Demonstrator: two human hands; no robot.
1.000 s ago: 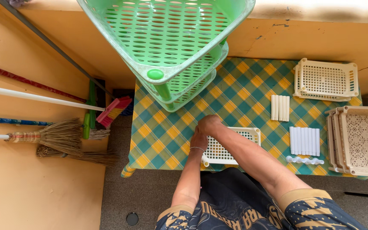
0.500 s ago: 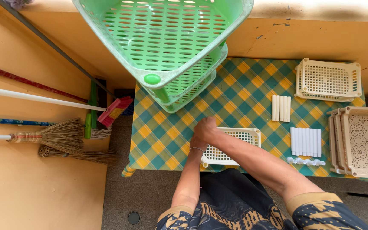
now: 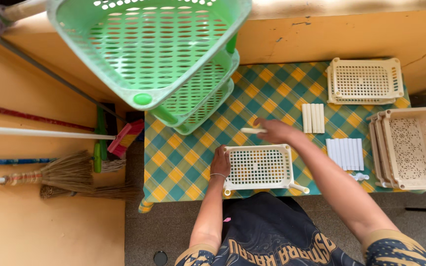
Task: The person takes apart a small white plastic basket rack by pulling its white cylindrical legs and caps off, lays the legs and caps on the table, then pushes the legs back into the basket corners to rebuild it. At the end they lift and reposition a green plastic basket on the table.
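A cream perforated tray (image 3: pixel 258 167) lies flat on the checked tablecloth (image 3: pixel 183 157) near the table's front edge, with a short cream tube stuck out at its front right corner. My left hand (image 3: pixel 220 165) grips the tray's left edge. Just above the tray, my right hand (image 3: pixel 273 131) holds a short cream tube (image 3: pixel 250 130) pointing left. Two rows of like tubes lie to the right, one row (image 3: pixel 313 117) farther back and one row (image 3: pixel 345 153) nearer.
A green three-tier corner rack (image 3: pixel 159 54) stands at the table's back left. Cream trays are stacked at the back right (image 3: pixel 366 81) and on edge at the right (image 3: pixel 410 148). Brooms (image 3: pixel 65 172) lie on the orange floor to the left.
My right hand has left the tray's left corner, moved up and right, and now holds a cream tube. My left hand has stayed on the tray's left edge.
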